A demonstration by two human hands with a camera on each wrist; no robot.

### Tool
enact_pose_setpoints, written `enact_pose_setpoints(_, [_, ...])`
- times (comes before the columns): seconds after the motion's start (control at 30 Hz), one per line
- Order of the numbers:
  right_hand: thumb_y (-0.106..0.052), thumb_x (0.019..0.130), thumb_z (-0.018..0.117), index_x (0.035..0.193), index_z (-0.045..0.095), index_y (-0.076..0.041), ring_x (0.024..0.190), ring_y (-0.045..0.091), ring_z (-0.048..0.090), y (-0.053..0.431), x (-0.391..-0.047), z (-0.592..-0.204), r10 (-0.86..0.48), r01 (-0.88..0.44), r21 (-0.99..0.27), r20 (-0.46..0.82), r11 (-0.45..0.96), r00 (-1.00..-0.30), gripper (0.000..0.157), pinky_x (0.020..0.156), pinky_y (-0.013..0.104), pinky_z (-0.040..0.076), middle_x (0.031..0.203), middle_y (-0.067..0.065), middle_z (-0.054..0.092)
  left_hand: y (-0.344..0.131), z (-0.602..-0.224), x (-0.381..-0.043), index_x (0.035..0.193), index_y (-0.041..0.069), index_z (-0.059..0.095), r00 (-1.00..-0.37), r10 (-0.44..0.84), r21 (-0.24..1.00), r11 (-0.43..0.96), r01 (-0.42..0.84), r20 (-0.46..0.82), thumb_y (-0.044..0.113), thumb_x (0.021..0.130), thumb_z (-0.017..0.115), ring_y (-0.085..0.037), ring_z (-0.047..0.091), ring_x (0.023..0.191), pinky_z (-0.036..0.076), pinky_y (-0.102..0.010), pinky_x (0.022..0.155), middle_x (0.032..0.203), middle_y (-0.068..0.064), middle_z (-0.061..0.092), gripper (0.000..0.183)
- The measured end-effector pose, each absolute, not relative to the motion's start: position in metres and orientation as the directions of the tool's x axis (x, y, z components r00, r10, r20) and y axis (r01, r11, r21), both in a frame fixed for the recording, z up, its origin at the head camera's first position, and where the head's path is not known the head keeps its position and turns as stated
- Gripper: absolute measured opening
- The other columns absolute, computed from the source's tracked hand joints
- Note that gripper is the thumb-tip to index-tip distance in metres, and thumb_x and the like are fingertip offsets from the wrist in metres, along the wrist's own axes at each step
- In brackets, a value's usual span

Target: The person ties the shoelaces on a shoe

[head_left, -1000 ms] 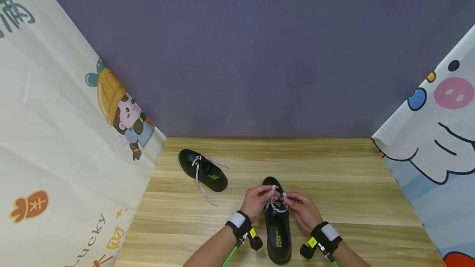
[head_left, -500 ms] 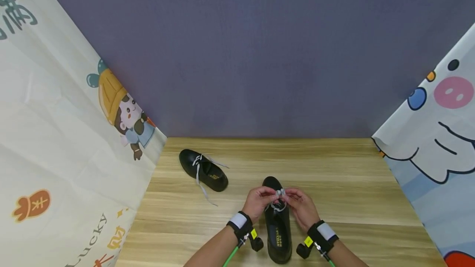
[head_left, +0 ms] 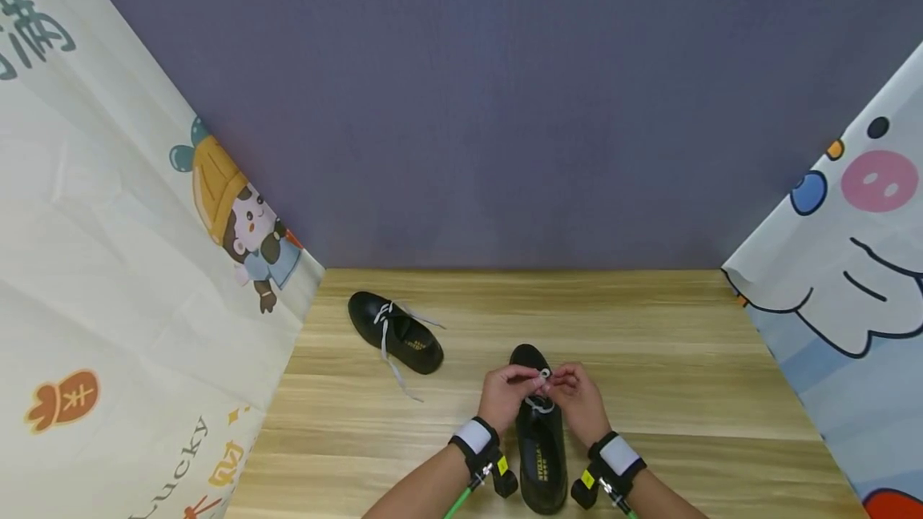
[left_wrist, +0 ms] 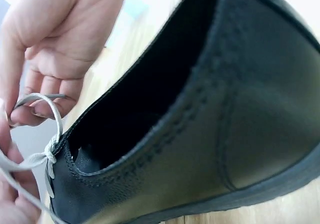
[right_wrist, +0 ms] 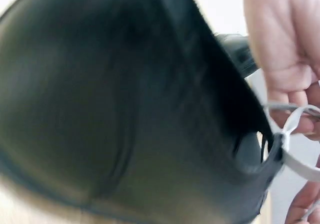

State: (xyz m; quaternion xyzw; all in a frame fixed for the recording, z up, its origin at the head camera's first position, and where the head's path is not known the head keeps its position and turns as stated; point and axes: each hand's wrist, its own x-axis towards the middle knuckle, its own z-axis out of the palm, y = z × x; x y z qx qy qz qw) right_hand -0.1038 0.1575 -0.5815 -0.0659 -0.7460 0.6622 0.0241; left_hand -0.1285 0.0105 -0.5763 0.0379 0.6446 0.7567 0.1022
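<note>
A black leather shoe (head_left: 542, 455) stands upright on the wooden board, toe pointing away. My left hand (head_left: 502, 397) and right hand (head_left: 582, 403) meet over its front, and both pinch the pale grey shoelace (head_left: 545, 373) between thumb and fingers. In the left wrist view, a knot in the lace (left_wrist: 50, 151) sits at the shoe's throat, and a loop rises from it to the right hand's fingers (left_wrist: 37, 115). The left hand's fingers (right_wrist: 292, 115) hold lace near the same knot in the right wrist view. Fingers partly hide the lace ends.
A second black shoe (head_left: 392, 331) lies angled at the back left, its grey laces loose across it and onto the wooden surface (head_left: 649, 319). A purple-grey backdrop (head_left: 469, 102) rises behind, with printed cloths (head_left: 108, 223) at both sides.
Both hands have drawn together over the shoe's front. Two separate lace loops, one in each hand, have come together, and one small loop now shows between the fingertips. The shoes have stayed put.
</note>
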Motion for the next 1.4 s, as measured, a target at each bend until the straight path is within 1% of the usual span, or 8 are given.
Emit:
enact_pose_setpoints(0.07, [0.011,0.088,0.068,0.114,0.049,0.008,0.081,0.009,0.064,0.157,-0.103,-0.577,0.11,0.022,-0.985,-0.003,0.17,-0.994,0.033,0.071,0.022,0.053,0.095,0.017,0.066,0.012,-0.575,-0.129,0.095,-0.009,0.073,-0.983,0.164,0.986,-0.13,-0.106,-0.084,-0.004,0.087,0.074,-0.018,0.072,0.076,0.058,-0.028,0.071,0.091,-0.018,0.074,0.01])
enact_pose_setpoints(0.17, [0.015,0.085,0.068,0.118,0.052,0.006,0.077,0.009,0.064,0.157,-0.103,-0.58,0.071,-0.101,-0.961,0.123,0.258,-0.99,0.038,0.068,0.024,0.054,0.092,0.013,0.067,0.013,-0.575,-0.128,0.092,-0.007,0.073,-0.989,0.121,0.991,-0.086,-0.101,-0.09,-0.003,0.085,0.075,-0.015,0.071,0.074,0.057,-0.024,0.069,0.087,-0.014,0.074,0.008])
enact_pose_setpoints(0.37, [0.014,0.078,0.076,0.113,0.066,-0.002,0.078,0.008,0.064,0.158,-0.102,-0.588,-0.028,-0.356,-0.776,0.401,0.522,-0.916,0.04,0.068,0.029,0.057,0.094,0.004,0.069,0.013,-0.579,-0.127,0.087,-0.001,0.072,-0.997,0.057,0.999,0.017,-0.052,-0.052,0.002,0.083,0.079,-0.009,0.068,0.073,0.054,-0.022,0.066,0.083,-0.007,0.073,0.009])
enact_pose_setpoints(0.6, [0.016,0.073,0.079,0.113,0.067,-0.004,0.078,0.009,0.063,0.161,-0.101,-0.591,-0.1,-0.473,-0.642,0.528,0.603,-0.843,0.046,0.066,0.027,0.056,0.099,0.006,0.069,0.013,-0.578,-0.123,0.085,0.004,0.071,-0.998,0.032,0.996,0.068,-0.056,-0.059,0.005,0.081,0.082,-0.007,0.066,0.072,0.054,-0.023,0.065,0.08,0.001,0.071,0.011])
enact_pose_setpoints(0.8, [0.018,0.072,0.078,0.111,0.068,-0.004,0.08,0.015,0.065,0.162,-0.101,-0.593,-0.141,-0.514,-0.593,0.561,0.62,-0.816,0.046,0.067,0.028,0.057,0.097,0.004,0.066,0.014,-0.577,-0.122,0.085,0.003,0.071,-0.997,0.029,0.996,0.058,-0.068,-0.069,0.005,0.082,0.082,-0.008,0.067,0.073,0.054,-0.022,0.066,0.08,0.0,0.071,0.011])
enact_pose_setpoints(1.07, [0.013,0.077,0.077,0.106,0.073,-0.001,0.078,0.009,0.061,0.156,-0.101,-0.583,-0.047,-0.356,-0.666,0.435,0.656,-0.899,0.033,0.065,0.026,0.055,0.092,0.0,0.064,0.014,-0.577,-0.123,0.089,0.003,0.074,-0.998,0.053,0.999,0.039,-0.026,-0.028,0.006,0.085,0.078,-0.009,0.07,0.076,0.056,-0.022,0.069,0.086,-0.002,0.074,0.006])
enact_pose_setpoints(1.27, [0.014,0.076,0.076,0.1,0.075,0.002,0.076,0.01,0.056,0.154,-0.104,-0.581,-0.039,-0.33,-0.668,0.411,0.667,-0.911,0.026,0.064,0.026,0.051,0.091,0.001,0.054,0.013,-0.577,-0.122,0.087,0.008,0.076,-0.999,0.035,0.993,0.109,0.044,0.04,0.004,0.085,0.078,-0.004,0.066,0.076,0.054,-0.021,0.069,0.087,0.001,0.074,0.005])
enact_pose_setpoints(1.4, [0.014,0.075,0.077,0.097,0.076,0.002,0.076,0.012,0.056,0.155,-0.105,-0.581,-0.045,-0.326,-0.667,0.402,0.67,-0.915,0.025,0.064,0.026,0.05,0.094,0.004,0.054,0.012,-0.576,-0.121,0.084,0.009,0.077,-0.995,0.04,0.983,0.153,0.096,0.091,0.003,0.083,0.079,-0.003,0.064,0.076,0.053,-0.021,0.069,0.086,0.003,0.072,0.006])
